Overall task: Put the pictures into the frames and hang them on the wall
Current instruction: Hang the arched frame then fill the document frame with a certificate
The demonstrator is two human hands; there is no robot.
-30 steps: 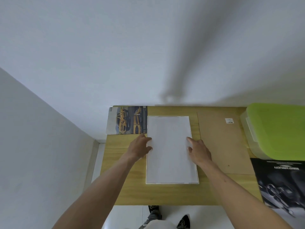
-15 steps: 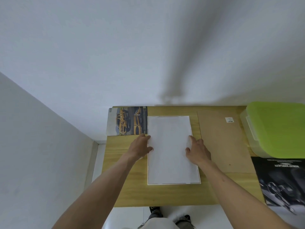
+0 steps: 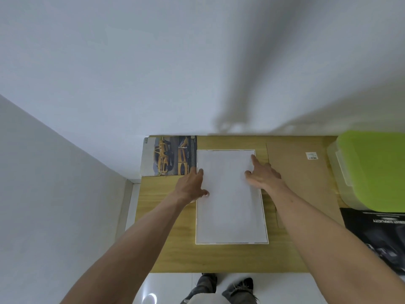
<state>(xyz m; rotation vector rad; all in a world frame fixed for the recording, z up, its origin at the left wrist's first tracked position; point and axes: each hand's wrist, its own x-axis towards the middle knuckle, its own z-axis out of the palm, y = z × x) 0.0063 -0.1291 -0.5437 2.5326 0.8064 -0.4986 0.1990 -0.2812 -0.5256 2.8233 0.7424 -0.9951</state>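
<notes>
A white picture frame [image 3: 231, 212] lies flat in the middle of the wooden table [image 3: 166, 227], filled by a white sheet face down. My left hand [image 3: 191, 186] rests on its left edge with the thumb and fingertips on the sheet. My right hand [image 3: 262, 175] lies flat on the upper right part of the sheet, index finger stretched toward the far right corner. A picture of a yellow car [image 3: 169, 155] lies at the table's far left corner, touching the frame's left side. A brown backing board [image 3: 303, 181] lies to the right of the frame.
A clear bin with a green lid [image 3: 377, 170] stands at the table's right end. A black poster [image 3: 381, 233] lies near the right front corner. The white wall [image 3: 197, 62] rises straight behind the table. My feet [image 3: 225, 284] stand at the front edge.
My right hand has slid forward along the sheet toward the frame's far right corner. My left hand has shifted slightly forward on the left edge.
</notes>
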